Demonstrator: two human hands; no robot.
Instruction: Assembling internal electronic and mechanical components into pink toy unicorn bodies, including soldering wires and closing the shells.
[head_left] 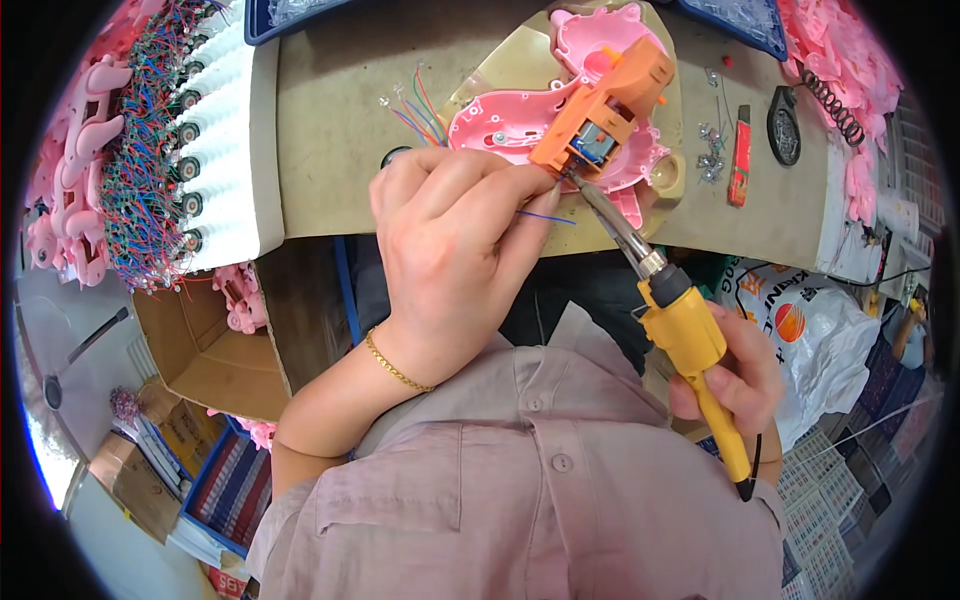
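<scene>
My right hand [745, 370] is closed around the handle of a yellow soldering iron [685, 325]. The iron's metal tip meets the lower end of an orange plastic gear housing [640, 70], beside a small silver-blue motor [594, 145]. At that same end my left hand [445, 235] is pinched shut on a thin blue wire [548, 217], whose tail sticks out under the fingers. The housing rests over an open pink toy shell [490, 112], which lies in a beige fixture [668, 200]. Red, green and blue wires [425, 115] fan out above my left knuckles.
At left, a white ridged tray [235, 130] holds round black parts with bundled wires [145, 170]. A red-handled cutter [740, 160], small screws [710, 150] and a black coiled cord [832, 108] lie right. Blue trays [262, 25] edge the far side; a cardboard box [215, 350] stands below left.
</scene>
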